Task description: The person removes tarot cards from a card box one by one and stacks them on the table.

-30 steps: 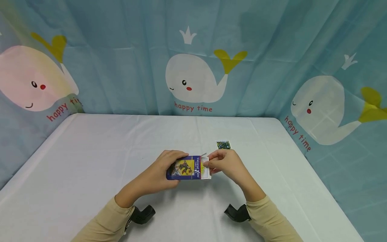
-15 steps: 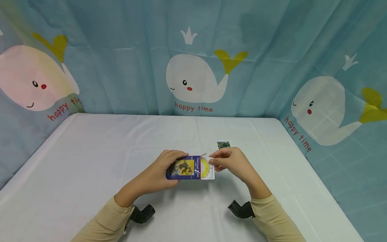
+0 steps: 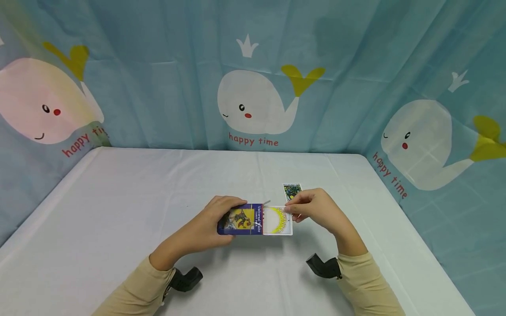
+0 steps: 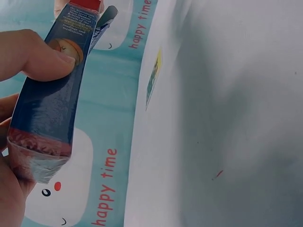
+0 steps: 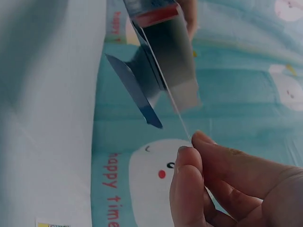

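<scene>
My left hand [image 3: 209,224] grips a blue tarot card box [image 3: 239,219], held sideways above the table with its opening toward the right. In the left wrist view the thumb presses the box's narrow side [image 4: 57,99]. Out of the opening sticks a white tarot card [image 3: 276,221] with a yellow ring printed on it. Between thumb and forefinger my right hand [image 3: 320,210] pinches the card's outer corner; the right wrist view shows the card [image 5: 173,101] edge-on, thin, with the box flap [image 5: 135,92] folded open beside it. Part of the card is still inside the box.
Another tarot card [image 3: 292,191] lies on the white tablecloth [image 3: 158,184] just behind my right hand, partly covered by it. A blue curtain [image 3: 178,87] with printed whales stands around the table's back and sides. Black wrist mounts [image 3: 324,266] hang below the sleeves.
My right hand has moved to the right, sliding the card further out of the box and baring more of its yellow ring. The left hand and the box have stayed put.
</scene>
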`<state>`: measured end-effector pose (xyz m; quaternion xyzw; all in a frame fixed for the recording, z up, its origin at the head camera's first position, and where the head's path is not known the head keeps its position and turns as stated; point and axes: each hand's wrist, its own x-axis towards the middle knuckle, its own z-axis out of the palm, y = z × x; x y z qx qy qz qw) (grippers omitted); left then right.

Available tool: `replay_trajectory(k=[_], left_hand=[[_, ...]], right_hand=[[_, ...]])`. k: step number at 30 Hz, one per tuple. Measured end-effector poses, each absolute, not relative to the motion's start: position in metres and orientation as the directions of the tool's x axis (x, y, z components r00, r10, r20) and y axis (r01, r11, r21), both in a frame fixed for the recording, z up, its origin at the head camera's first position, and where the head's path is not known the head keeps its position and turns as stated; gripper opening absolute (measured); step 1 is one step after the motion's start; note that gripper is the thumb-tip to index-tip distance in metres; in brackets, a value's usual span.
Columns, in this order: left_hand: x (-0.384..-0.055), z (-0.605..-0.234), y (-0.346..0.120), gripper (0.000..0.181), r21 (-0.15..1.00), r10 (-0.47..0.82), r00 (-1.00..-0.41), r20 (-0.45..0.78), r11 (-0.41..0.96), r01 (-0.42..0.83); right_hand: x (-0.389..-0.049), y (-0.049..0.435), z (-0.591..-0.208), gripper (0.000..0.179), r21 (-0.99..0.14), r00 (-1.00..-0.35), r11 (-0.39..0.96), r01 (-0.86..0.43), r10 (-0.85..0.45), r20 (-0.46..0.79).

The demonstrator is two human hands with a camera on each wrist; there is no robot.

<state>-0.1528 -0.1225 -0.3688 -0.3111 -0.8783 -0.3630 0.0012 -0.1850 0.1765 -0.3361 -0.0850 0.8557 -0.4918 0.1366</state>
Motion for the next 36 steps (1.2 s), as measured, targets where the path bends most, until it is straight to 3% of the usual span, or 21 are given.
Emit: replay_trajectory(k=[28,36], left_hand=[[-0.154,-0.369,-0.126,0.075,0.636,0.518,-0.825,0.226,0.564,0.527],[-0.154,-0.369,-0.126,0.075,0.634,0.521,-0.819,0.242,0.554,0.540]], right_hand=[[-0.188,0.214,-0.322,0.023,-0.799,-0.932,0.602,-0.018,-0.299,-0.204],[-0.190,0.230,-0.317,0.030,-0.809,-0.962,0.587,0.029,-0.202,-0.181]])
